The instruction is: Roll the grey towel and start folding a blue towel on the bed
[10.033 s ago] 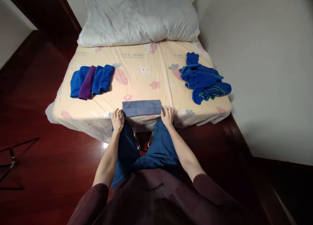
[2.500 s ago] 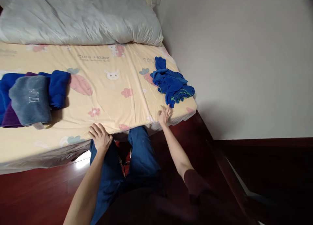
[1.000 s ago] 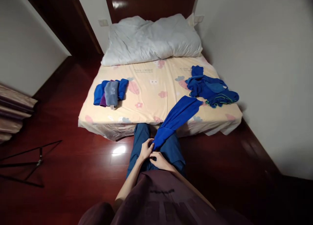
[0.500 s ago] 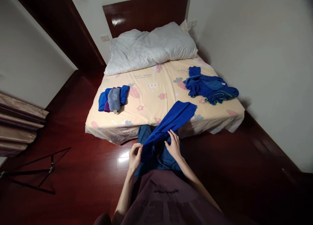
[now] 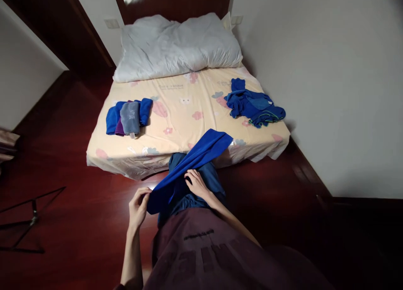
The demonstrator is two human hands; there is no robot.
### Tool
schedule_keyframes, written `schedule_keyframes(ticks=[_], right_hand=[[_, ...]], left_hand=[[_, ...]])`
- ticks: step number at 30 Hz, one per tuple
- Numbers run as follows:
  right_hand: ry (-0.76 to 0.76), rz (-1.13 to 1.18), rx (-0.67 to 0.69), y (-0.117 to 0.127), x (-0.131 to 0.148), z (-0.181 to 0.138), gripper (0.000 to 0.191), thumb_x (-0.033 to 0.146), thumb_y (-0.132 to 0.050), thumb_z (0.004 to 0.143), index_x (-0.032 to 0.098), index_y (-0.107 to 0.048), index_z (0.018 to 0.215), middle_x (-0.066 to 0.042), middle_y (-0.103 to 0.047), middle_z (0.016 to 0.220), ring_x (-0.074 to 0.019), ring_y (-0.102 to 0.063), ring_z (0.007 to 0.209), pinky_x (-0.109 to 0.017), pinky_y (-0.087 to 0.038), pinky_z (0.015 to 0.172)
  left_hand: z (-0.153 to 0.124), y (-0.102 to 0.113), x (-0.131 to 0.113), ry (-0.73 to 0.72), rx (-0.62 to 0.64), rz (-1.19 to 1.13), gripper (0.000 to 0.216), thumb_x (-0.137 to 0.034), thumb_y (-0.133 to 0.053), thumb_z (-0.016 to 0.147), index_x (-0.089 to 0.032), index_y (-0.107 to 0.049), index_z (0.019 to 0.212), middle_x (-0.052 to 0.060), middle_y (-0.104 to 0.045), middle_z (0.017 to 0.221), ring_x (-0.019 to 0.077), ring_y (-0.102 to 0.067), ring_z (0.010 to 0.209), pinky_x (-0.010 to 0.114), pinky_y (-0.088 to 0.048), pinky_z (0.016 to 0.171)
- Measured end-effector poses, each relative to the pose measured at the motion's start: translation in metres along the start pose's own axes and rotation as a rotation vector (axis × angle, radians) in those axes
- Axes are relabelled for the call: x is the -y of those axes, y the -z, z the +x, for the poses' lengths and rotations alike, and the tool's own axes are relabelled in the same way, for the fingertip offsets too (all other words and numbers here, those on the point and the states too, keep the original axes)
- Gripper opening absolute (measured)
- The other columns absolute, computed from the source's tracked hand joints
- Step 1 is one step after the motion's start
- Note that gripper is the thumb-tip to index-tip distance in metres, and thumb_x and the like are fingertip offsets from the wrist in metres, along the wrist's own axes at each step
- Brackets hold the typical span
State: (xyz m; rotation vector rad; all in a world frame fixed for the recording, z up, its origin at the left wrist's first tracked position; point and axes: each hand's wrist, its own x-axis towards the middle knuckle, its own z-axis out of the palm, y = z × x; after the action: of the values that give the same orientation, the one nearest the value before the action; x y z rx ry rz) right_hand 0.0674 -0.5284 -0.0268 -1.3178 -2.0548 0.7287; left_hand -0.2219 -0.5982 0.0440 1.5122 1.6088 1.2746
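Cloth [image 5: 198,155], blue, stretched slantwise over trousers [image 5: 209,176], far end on bed [image 5: 179,126]; pinched at near end by left hand [image 5: 138,206]; bordered midway by loosely curled right hand [image 5: 197,185], grip impossible to tell.

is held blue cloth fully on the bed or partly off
Partly off: the blue cloth runs from the bed to the left hand.

Pretty clearly a bedroom in someone's home: there's a bed [image 5: 108,163] with a bunny-and-carrot sheet [image 5: 179,116], puffy pale bedding [image 5: 182,48] piled by a dark headboard [image 5: 176,2], plus a bit of curtain [image 5: 6,146] at the left edge.
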Motion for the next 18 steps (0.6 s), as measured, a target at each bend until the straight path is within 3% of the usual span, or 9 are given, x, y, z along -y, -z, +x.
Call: schedule_keyframes(ticks=[3,6,9,12,14,18], right_hand=[[0.010,-0.029,0.098,-0.011,-0.003,0.005,0.038,0.003,-0.053,0.091,0.022,-0.068,0.120,-0.010,-0.068,0.121,-0.0263,-0.058,0.117,-0.041,-0.047,0.102],[-0.014,-0.008,0.109,-0.025,-0.009,0.009,0.044,0.001,-0.051,0.091,0.022,-0.069,0.124,-0.010,-0.069,0.124,-0.0257,-0.059,0.118,-0.041,-0.047,0.104],[-0.061,0.080,0.062,-0.034,-0.014,0.011,0.042,0.003,-0.052,0.092,0.019,-0.070,0.126,-0.009,-0.070,0.117,-0.0218,-0.063,0.109,-0.036,-0.050,0.101],[-0.102,0.220,0.091,-0.036,-0.015,0.010,0.027,0.013,-0.057,0.094,0.018,-0.073,0.115,-0.006,-0.070,0.105,-0.0165,-0.066,0.089,-0.029,-0.055,0.088],[-0.117,0.275,0.131,-0.035,-0.011,0.007,0.017,0.017,-0.061,0.094,0.018,-0.074,0.104,-0.006,-0.069,0.101,-0.0156,-0.065,0.085,-0.028,-0.055,0.085],[-0.043,0.290,0.165,-0.026,0.011,-0.001,0.017,0.010,-0.060,0.092,0.019,-0.071,0.100,-0.006,-0.069,0.104,-0.0193,-0.066,0.104,-0.034,-0.053,0.100]], left_hand=[[0.004,-0.005,0.004,0.025,-0.039,0.081,0.027,-0.045,-0.060,0.097,-0.020,-0.070,0.091,0.007,-0.071,0.098,0.0213,-0.069,0.096,0.033,-0.056,0.089],[0.011,-0.016,0.010,0.050,-0.106,0.234,0.028,-0.041,-0.052,0.100,-0.019,-0.070,0.097,0.008,-0.072,0.102,0.0219,-0.069,0.098,0.035,-0.055,0.093],[0.014,-0.031,0.013,0.049,-0.140,0.395,0.029,-0.033,-0.048,0.102,-0.018,-0.072,0.100,0.011,-0.071,0.111,0.0247,-0.066,0.108,0.040,-0.052,0.102],[0.008,-0.050,0.010,0.059,-0.145,0.558,0.027,-0.031,-0.050,0.102,-0.019,-0.074,0.105,0.015,-0.064,0.134,0.0318,-0.054,0.129,0.050,-0.044,0.113],[0.000,-0.063,0.008,0.061,-0.062,0.612,0.026,-0.034,-0.055,0.101,-0.021,-0.075,0.112,0.015,-0.056,0.147,0.0356,-0.044,0.140,0.056,-0.038,0.117],[-0.013,-0.083,0.009,-0.019,0.375,0.432,0.043,-0.042,-0.068,0.094,-0.023,-0.066,0.132,0.015,-0.056,0.147,0.0342,-0.050,0.137,0.053,-0.044,0.114]])
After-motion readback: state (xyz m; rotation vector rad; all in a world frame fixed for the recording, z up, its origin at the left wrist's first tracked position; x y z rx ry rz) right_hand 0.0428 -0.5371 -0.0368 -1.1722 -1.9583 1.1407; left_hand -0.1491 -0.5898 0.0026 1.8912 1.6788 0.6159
